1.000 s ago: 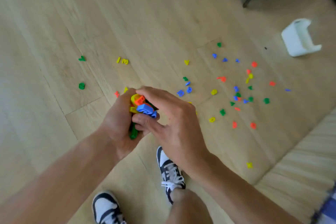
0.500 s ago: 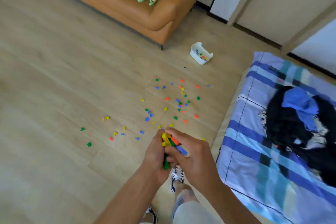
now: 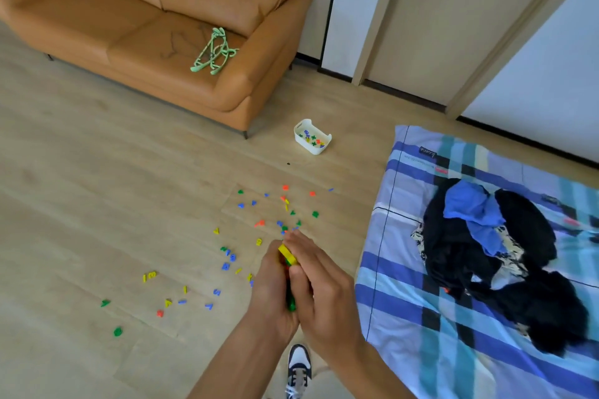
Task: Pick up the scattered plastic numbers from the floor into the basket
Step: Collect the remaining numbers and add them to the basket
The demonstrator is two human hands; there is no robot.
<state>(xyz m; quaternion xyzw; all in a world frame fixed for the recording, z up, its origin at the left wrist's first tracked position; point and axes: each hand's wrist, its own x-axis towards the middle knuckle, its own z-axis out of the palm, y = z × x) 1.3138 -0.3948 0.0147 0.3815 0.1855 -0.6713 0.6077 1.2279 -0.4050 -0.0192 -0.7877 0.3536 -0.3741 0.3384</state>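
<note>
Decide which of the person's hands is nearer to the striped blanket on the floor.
Right. The right hand is on the side of the striped blanket, close to its edge; the left hand presses against it on the far side.

most of the bundle of plastic numbers [image 3: 287, 258] is hidden between the left hand [image 3: 271, 293] and right hand [image 3: 324, 295], so its count cannot be told. the pieces inside the basket [image 3: 311, 137] are too small to read. the sofa [image 3: 146, 26] is cut off by the top and left edges, the shoe [image 3: 299, 372] by the bottom edge.
</note>
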